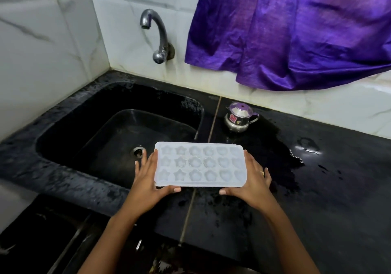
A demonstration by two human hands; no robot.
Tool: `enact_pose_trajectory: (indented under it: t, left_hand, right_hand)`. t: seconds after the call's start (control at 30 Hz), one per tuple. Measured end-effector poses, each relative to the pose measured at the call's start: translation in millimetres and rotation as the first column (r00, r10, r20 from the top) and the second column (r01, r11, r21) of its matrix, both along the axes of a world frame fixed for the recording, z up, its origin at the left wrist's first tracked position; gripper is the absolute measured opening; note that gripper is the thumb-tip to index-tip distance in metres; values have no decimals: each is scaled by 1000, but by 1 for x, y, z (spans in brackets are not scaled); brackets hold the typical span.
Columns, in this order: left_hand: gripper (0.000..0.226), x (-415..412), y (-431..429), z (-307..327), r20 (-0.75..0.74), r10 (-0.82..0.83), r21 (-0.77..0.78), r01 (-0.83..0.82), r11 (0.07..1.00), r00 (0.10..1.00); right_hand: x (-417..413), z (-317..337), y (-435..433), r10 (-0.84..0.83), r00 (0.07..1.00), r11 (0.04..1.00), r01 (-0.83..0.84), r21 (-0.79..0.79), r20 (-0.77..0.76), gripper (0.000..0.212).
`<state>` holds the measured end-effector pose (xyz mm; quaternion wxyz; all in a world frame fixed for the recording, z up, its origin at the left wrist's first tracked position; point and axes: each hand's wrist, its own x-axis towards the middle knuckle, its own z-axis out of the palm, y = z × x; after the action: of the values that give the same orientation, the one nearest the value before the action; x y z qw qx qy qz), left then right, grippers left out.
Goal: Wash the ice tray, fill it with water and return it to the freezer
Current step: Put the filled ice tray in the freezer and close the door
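Head view: white ice tray [201, 163] held level in the air, cavities facing up, its long side running left to right, over the right rim of the black sink [63, 125] and the wet counter [317, 189] next to it. Left hand [148, 180] grips the tray's left short end, thumb pressed on the near long edge, fingers spread along and under that end. Right hand [254, 180] grips the right short end the same way, thumb on the near edge, fingers wrapped around the side, a ring [262, 173] on one finger. The tray has three rows of shaped cavities: stars at left, flowers in the middle, hearts at right. Cannot tell if the cavities hold water. Sink drain [138, 151] sits just left of the left hand's fingertips, lower down in the basin. Metal tap [157, 35] is on the tiled wall behind the sink, spout curving left, well apart from the tray. Small steel pot with a lid [240, 117] stands on the counter behind the tray, near the wall, right of the sink. Purple cloth [296, 30] hangs over the wall at upper right, its lower edge above the pot. Counter surface around the tray shows water patches and droplets
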<state>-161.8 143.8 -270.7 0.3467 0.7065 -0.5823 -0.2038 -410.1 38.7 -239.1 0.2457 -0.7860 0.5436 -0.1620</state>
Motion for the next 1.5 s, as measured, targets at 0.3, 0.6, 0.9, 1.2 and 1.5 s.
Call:
enact_pose_trajectory:
  t: [0.3,0.6,0.9,1.2,1.5]
  left_hand:
    - [117,27,75,9,22,106,3,-107,994,994]
    - [118,33,156,13,9,263,7,-263,965,965]
    - [125,4,225,11,21,535,7,-535,845,845]
    - [123,-58,282,5,-6,775,-28,-775,631,632]
    - [116,-130,339,2,2,922,-26,-921,388,388]
  right_hand:
    - [37,8,49,106,994,994,-106,30,-5,130]
    - [70,6,90,284,959,959,-284,10,19,130]
    - [96,11,111,545,838,838,-545,-7,37,137]
    - [111,13,128,786,618,618,-786,0,15,139]
    - [118,9,175,933,360,360,-933,14,5,136]
